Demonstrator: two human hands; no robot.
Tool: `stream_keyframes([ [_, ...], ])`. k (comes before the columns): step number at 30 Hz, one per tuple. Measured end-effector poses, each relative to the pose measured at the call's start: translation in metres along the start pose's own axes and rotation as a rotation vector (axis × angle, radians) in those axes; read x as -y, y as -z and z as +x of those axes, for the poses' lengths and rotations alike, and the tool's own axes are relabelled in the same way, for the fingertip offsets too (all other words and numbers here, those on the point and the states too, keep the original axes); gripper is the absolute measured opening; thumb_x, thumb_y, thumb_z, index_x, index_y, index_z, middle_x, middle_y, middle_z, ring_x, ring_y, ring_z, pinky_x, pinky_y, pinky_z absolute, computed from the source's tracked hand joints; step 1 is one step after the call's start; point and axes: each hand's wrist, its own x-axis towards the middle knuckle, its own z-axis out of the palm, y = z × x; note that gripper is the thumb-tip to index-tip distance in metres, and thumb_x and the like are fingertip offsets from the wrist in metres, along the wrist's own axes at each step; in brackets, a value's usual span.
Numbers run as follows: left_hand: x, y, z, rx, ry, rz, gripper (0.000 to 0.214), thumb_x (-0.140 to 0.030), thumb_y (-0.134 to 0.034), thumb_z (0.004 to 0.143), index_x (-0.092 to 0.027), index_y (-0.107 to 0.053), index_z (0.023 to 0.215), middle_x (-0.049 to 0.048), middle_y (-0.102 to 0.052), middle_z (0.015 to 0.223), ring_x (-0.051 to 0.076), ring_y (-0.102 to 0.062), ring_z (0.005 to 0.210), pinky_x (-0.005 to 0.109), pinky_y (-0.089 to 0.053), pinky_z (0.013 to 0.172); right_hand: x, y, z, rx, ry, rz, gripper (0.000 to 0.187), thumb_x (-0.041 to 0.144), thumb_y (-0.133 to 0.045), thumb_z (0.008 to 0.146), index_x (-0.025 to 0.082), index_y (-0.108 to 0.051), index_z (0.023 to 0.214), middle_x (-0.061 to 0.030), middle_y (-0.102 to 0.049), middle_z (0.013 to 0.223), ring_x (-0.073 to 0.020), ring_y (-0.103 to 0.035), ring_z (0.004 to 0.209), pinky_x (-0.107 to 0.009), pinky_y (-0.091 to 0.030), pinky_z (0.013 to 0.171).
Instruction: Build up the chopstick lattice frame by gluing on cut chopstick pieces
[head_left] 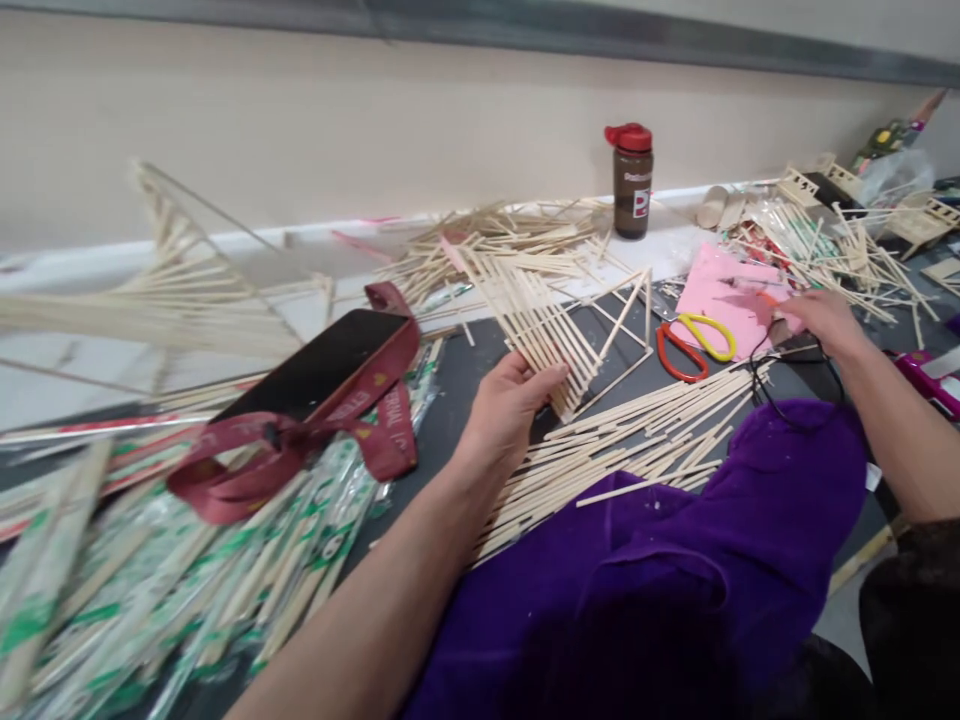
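Note:
My left hand (pixel 506 405) is closed on a panel of thin wooden sticks (pixel 551 335) laid side by side, tilted above the table. Beyond it, an open frame of sticks (pixel 626 325) appears joined to the panel. Over a pink sheet (pixel 701 290), my right hand (pixel 825 318) is closed around a slim tool with an orange part (pixel 766 299) and a thin tip pointing left. A black cord (pixel 757 370) hangs by that hand; the exact kind of tool is unclear. Scissors (pixel 682 350) with red and yellow handles lie between the hands.
Loose sticks (pixel 600 455) lie in front of me beside purple cloth (pixel 637 590). A phone (pixel 315 365) with a red strap rests on wrapped chopsticks (pixel 225 560) at left. A stick structure (pixel 187 270), a bottle (pixel 633 190) and stick piles (pixel 510 235) stand along the wall.

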Motion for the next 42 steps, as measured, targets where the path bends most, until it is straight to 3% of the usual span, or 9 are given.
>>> stream_keyframes([
  [4, 0.004, 0.002, 0.001, 0.014, -0.001, -0.056, 0.038, -0.023, -0.082, 0.052, -0.015, -0.068, 0.087, 0.0003, -0.071, 0.077, 0.013, -0.062, 0.068, 0.024, -0.048, 0.066, 0.009, 0.004, -0.019, -0.272, 0.005, 0.355, 0.016, 0.035, -0.047, 0.074, 0.019, -0.048, 0.076, 0.0031, -0.045, 0.057, -0.009, -0.04, 0.047, -0.026, -0.037, 0.048],
  [7, 0.007, 0.001, 0.0, 0.022, -0.01, -0.073, 0.034, -0.022, -0.08, 0.053, -0.015, -0.068, 0.084, 0.0, -0.07, 0.075, 0.012, -0.061, 0.066, 0.024, -0.047, 0.064, 0.033, 0.012, -0.039, -0.443, 0.154, 0.884, 0.018, 0.028, -0.056, 0.061, 0.019, -0.052, 0.075, 0.0042, -0.046, 0.056, -0.0083, -0.039, 0.044, -0.024, -0.032, 0.043],
  [10, 0.008, 0.0, -0.001, 0.019, -0.021, -0.068, 0.029, -0.021, -0.078, 0.055, -0.015, -0.067, 0.081, 0.0, -0.07, 0.073, 0.012, -0.06, 0.064, 0.024, -0.046, 0.062, 0.065, 0.023, -0.067, -0.039, 0.205, 1.233, 0.023, 0.025, -0.061, 0.052, 0.016, -0.059, 0.073, 0.0005, -0.052, 0.061, -0.0075, -0.041, 0.044, -0.022, -0.025, 0.039],
  [12, 0.009, -0.001, -0.002, 0.017, -0.02, -0.066, 0.025, -0.02, -0.076, 0.056, -0.015, -0.067, 0.078, -0.0004, -0.069, 0.07, 0.012, -0.059, 0.061, 0.024, -0.046, 0.06, 0.085, 0.027, -0.087, 0.097, 0.254, 1.272, 0.019, 0.022, -0.061, 0.053, 0.015, -0.062, 0.071, -0.0003, -0.052, 0.061, -0.0086, -0.045, 0.048, -0.022, -0.03, 0.04],
  [20, 0.01, -0.002, -0.002, 0.027, -0.047, -0.055, 0.017, -0.019, -0.071, 0.062, -0.016, -0.064, 0.077, -0.0008, -0.066, 0.07, 0.012, -0.058, 0.061, 0.025, -0.046, 0.059, 0.111, 0.016, -0.14, 0.569, 0.401, 1.033, 0.019, 0.027, -0.06, 0.076, 0.018, -0.068, 0.091, -0.0076, -0.07, 0.083, -0.0157, -0.06, 0.055, -0.027, -0.045, 0.044],
  [24, 0.012, -0.001, -0.003, 0.05, -0.046, -0.081, 0.017, -0.019, -0.071, 0.063, -0.016, -0.064, 0.078, -0.0002, -0.066, 0.071, 0.012, -0.058, 0.062, 0.026, -0.046, 0.061, 0.103, 0.004, -0.157, 0.472, 0.527, 0.648, 0.017, 0.029, -0.056, 0.086, 0.019, -0.068, 0.092, -0.005, -0.067, 0.074, -0.0159, -0.061, 0.058, -0.027, -0.05, 0.051],
  [31, 0.014, -0.001, -0.003, 0.075, -0.053, -0.099, 0.014, -0.018, -0.069, 0.065, -0.016, -0.063, 0.078, 0.0021, -0.068, 0.075, 0.013, -0.058, 0.064, 0.028, -0.046, 0.065, 0.093, -0.011, -0.167, 0.218, 0.906, 0.262, 0.032, 0.024, -0.057, 0.086, 0.02, -0.056, 0.118, -0.0128, -0.063, 0.12, -0.0233, -0.064, 0.105, -0.036, -0.053, 0.089],
  [38, 0.014, -0.002, -0.003, 0.073, -0.047, -0.098, 0.012, -0.018, -0.068, 0.067, -0.016, -0.063, 0.078, 0.0022, -0.069, 0.077, 0.013, -0.059, 0.065, 0.028, -0.047, 0.067, 0.101, -0.012, -0.164, 0.221, 0.808, 0.318, 0.01, 0.025, -0.052, 0.088, 0.018, -0.059, 0.089, -0.0037, -0.062, 0.068, -0.0181, -0.064, 0.066, -0.033, -0.054, 0.067],
  [42, 0.013, -0.003, -0.004, 0.078, -0.057, -0.109, 0.011, -0.017, -0.069, 0.068, -0.016, -0.063, 0.078, 0.0015, -0.068, 0.076, 0.012, -0.058, 0.064, 0.027, -0.046, 0.066, 0.105, -0.015, -0.164, 0.216, 0.772, 0.313, 0.014, 0.027, -0.051, 0.086, 0.019, -0.057, 0.077, -0.0015, -0.059, 0.062, -0.0144, -0.056, 0.052, -0.029, -0.05, 0.054],
])
